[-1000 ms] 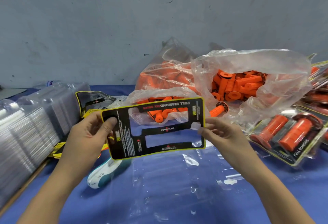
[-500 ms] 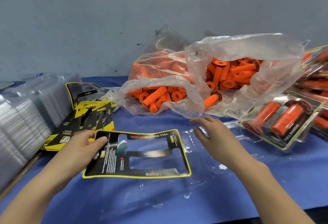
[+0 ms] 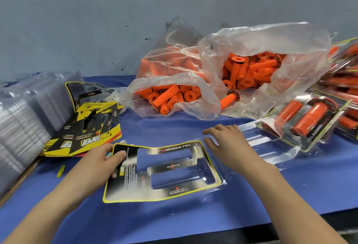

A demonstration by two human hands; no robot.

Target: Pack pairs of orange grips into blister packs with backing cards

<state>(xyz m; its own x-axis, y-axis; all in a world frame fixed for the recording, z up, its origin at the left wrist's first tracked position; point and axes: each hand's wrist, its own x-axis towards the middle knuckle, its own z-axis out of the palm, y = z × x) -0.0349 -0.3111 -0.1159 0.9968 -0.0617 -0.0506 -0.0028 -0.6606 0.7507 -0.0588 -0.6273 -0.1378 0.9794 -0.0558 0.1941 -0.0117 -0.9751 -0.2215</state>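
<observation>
Left grip [image 3: 102, 164] pinches card [image 3: 131, 187], now lowered onto blister [image 3: 224, 180].

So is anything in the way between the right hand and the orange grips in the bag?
Nothing solid. Only bare blue cloth lies between the right hand and the grips spilling from the open mouth of the bag. A loose fold of bag plastic droops beside them and might brush the fingers.

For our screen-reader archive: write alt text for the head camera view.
A person's left hand pinches a yellow-edged black backing card lying on a clear plastic blister pack on a blue-covered table, the open right hand at the card's far corner. Behind, clear plastic bags hold orange cylindrical grips.
</observation>
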